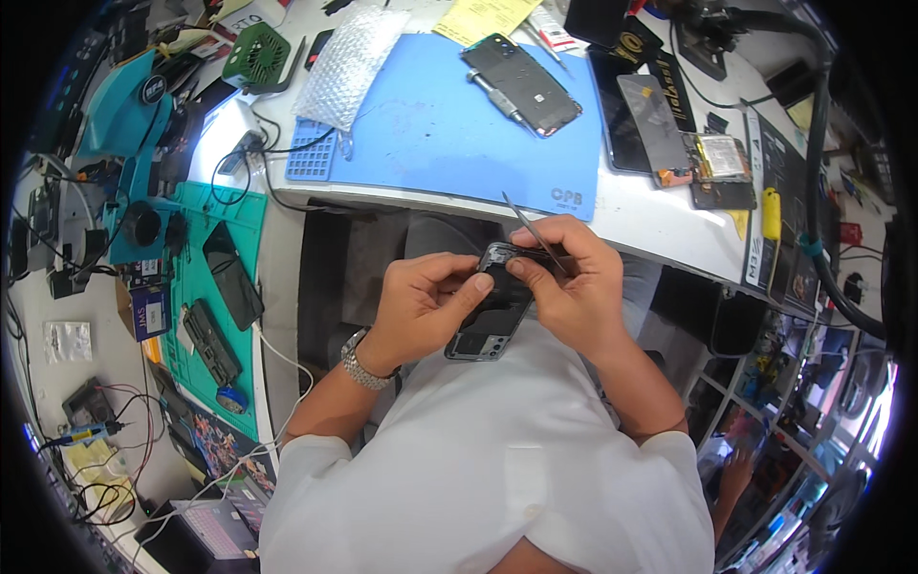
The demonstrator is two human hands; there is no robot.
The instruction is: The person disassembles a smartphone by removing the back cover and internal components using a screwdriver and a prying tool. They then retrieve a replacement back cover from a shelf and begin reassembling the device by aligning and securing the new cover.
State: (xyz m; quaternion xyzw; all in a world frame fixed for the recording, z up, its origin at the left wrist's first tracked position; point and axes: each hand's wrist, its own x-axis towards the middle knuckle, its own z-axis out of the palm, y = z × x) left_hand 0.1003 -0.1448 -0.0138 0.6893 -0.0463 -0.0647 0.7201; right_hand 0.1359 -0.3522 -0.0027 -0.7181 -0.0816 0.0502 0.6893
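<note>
Glossy black slab-shaped smartphone (490,320) sits in mid-air between both closed grips, left hand (426,304) on its side, right hand (581,279) on its far end and a slim grey metal tool (521,217); likely light, stiff, slippery, fragile, best held by its edges

The dark phone (491,311) has a glossy, glass-like surface that catches reflections, the slim tool (522,217) above it looks like smooth grey metal, the wristwatch (362,367) shows a shiny linked metal band, and the white shirt (469,459) is soft, matt cloth. Behind, the blue mat (411,124) looks matt and rubbery, the bubble wrap (349,62) is clear, shiny, bumpy plastic, the yellow sheet (481,16) is matt paper, and the white tabletop (650,225) is smooth with a glossy sheen.
</note>
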